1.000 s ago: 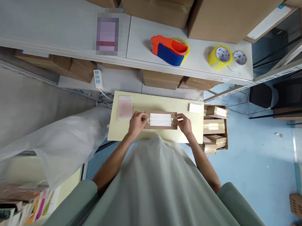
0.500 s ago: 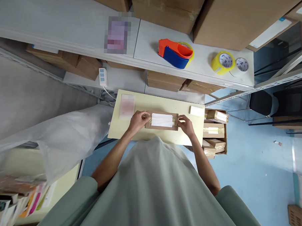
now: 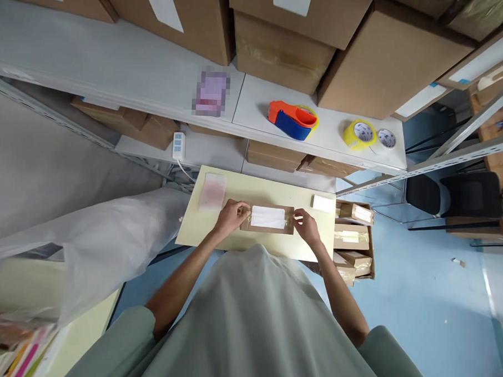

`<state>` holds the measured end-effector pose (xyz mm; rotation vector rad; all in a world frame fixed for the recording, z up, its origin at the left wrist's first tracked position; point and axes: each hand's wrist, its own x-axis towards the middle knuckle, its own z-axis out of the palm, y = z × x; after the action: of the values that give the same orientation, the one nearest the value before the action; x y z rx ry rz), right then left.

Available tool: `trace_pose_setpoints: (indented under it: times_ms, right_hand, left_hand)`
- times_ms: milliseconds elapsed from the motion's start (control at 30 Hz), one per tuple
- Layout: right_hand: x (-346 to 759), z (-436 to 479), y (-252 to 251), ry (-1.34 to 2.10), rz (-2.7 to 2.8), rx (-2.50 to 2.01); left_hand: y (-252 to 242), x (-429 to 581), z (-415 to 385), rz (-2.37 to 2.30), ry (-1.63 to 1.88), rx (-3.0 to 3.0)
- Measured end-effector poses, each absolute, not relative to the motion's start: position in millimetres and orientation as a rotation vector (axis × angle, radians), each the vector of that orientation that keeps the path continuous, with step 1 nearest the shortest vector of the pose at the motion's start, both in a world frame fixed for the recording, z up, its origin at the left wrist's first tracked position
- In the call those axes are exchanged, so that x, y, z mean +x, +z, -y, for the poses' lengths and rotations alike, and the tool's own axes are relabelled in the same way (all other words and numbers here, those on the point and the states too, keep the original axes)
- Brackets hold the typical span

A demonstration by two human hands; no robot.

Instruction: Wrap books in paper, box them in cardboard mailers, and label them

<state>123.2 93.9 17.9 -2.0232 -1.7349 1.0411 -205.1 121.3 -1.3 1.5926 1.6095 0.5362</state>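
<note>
A small brown cardboard box (image 3: pixel 267 230) with a white label (image 3: pixel 267 217) on top and clear tape at its ends lies on the pale yellow table (image 3: pixel 216 237). My left hand (image 3: pixel 232 216) is closed at the box's left end, thumb and fingers pinching its edge. At the opposite end my right hand (image 3: pixel 306 225) is closed in the same way, fingertips on the taped edge. To the left rests a pinkish sheet or packet (image 3: pixel 212 191); a small white block-like item (image 3: pixel 324 203) lies at the table's right edge.
Beyond the table, a grey shelf (image 3: pixel 246 113) carries an orange and blue tape dispenser (image 3: pixel 294 121), a yellow tape roll (image 3: pixel 359 135), a white roll (image 3: pixel 386 139) and large cartons (image 3: pixel 282 51). A carton of small parcels (image 3: pixel 351 237) stands right. Translucent plastic sheeting (image 3: pixel 120 238) hangs left.
The head view has tilted up, so the shelf and table appear lower and more cartons show. Both hands stay at the ends of the box, which has hardly moved on the table.
</note>
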Motion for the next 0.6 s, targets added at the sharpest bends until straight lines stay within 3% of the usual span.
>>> trace_pose_setpoints:
  times_ms: [400, 600]
  right_hand:
    - [94.3, -247.9, 153.1, 0.164, 2.077, -1.501]
    - [49.1, -337.2, 158.7, -0.017, 2.217, -1.745]
  left_hand:
    - [118.8, -183.1, -229.4, -1.447, 1.119, 1.766]
    - [157.1, -171.8, -244.6, -1.378, 1.254, 1.786]
